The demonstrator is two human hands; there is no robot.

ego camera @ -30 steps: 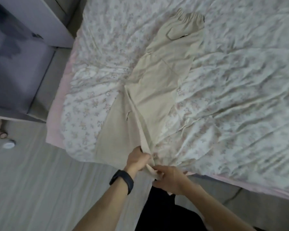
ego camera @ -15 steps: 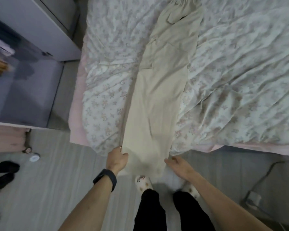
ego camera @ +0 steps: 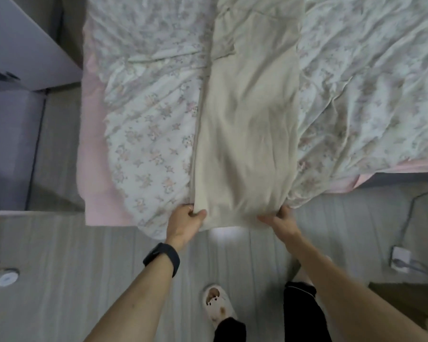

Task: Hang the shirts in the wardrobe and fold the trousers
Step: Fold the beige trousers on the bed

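One pair of beige trousers (ego camera: 245,124) lies lengthwise down the middle of the frame on the bed (ego camera: 146,124), legs doubled together. Two hands grasp its hem at the bed's lower edge: left hand (ego camera: 185,222) clenched on one corner, right hand (ego camera: 281,219) pinching the other.

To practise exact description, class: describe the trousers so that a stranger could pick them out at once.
Look at the bed with its flowered cover. Stretched across it to the near edge lie the trousers. They alone are plain beige amid the flowers.
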